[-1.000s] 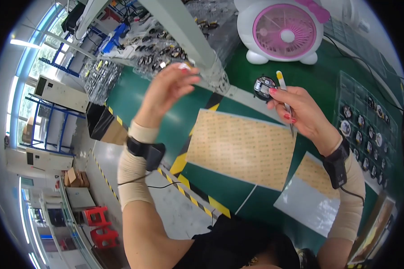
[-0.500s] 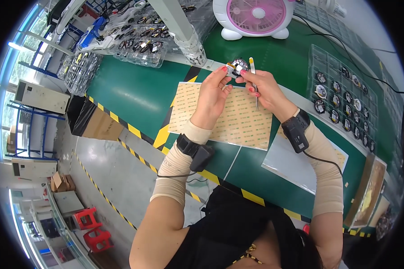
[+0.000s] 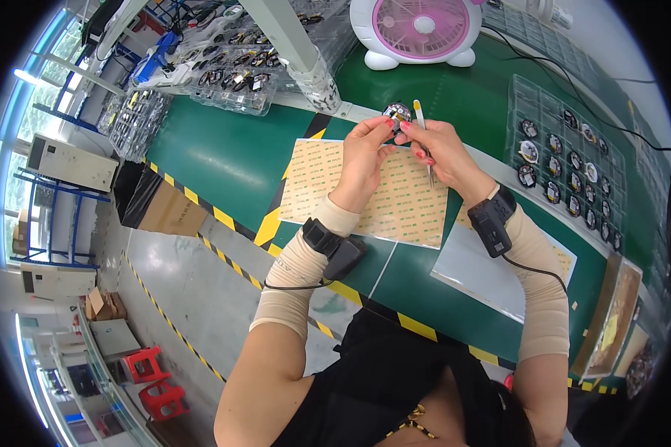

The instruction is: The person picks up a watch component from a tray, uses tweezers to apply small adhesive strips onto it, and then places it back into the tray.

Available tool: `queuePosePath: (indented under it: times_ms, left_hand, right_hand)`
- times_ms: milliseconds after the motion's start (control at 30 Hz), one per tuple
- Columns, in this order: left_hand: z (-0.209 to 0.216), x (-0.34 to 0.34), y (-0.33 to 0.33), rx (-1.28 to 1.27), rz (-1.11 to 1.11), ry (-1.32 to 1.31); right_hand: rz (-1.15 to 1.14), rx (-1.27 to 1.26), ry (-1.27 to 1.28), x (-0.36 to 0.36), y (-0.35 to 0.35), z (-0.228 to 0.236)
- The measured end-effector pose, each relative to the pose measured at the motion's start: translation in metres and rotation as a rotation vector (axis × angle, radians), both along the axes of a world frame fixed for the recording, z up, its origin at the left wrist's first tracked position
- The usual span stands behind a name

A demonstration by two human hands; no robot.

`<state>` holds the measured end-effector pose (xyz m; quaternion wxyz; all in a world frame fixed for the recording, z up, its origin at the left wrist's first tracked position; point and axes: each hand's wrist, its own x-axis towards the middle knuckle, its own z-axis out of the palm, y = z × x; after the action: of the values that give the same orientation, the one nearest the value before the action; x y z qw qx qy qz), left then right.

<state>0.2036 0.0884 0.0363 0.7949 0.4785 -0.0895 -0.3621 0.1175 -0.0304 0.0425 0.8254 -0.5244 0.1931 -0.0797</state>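
Observation:
My left hand (image 3: 367, 153) and my right hand (image 3: 441, 151) meet over the far edge of a tan backing sheet with small printed marks (image 3: 328, 182). Between their fingertips is a small round electronic module (image 3: 395, 110), dark-rimmed with a silvery, partly orange face. Both thumbs press on its near side, so part of it is hidden. My right hand also keeps a pair of metal tweezers (image 3: 419, 115) against its palm, yellow-marked end up, with the thin tips hanging below the fingers. The left fingers are closed in a pinch at the module.
A clear compartment tray (image 3: 535, 112) of similar round modules lies at the right. Behind stands a pink-and-white fan (image 3: 423, 56). A white sheet (image 3: 481, 272) lies near my right forearm, and a cardboard box (image 3: 608, 320) sits farther right. More filled trays (image 3: 238, 97) stand left of the post (image 3: 287, 45).
My left hand has shifted slightly right, its fingertips now over the module's face. The pale and orange piece that stuck out at its left side now sits against the module.

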Motion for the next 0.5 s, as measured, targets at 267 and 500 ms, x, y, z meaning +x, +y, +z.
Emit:
queuePosePath:
  times_ms: [267, 500]
  left_hand:
    - [0.011, 0.010, 0.005, -0.049, 0.023, -0.103]
    - [0.060, 0.092, 0.081, -0.166, 0.150, -0.201]
  right_hand:
    - [0.005, -0.094, -0.023, 0.002, 0.006, 0.012]
    - [0.080, -0.079, 0.113, -0.068, -0.002, 0.025]
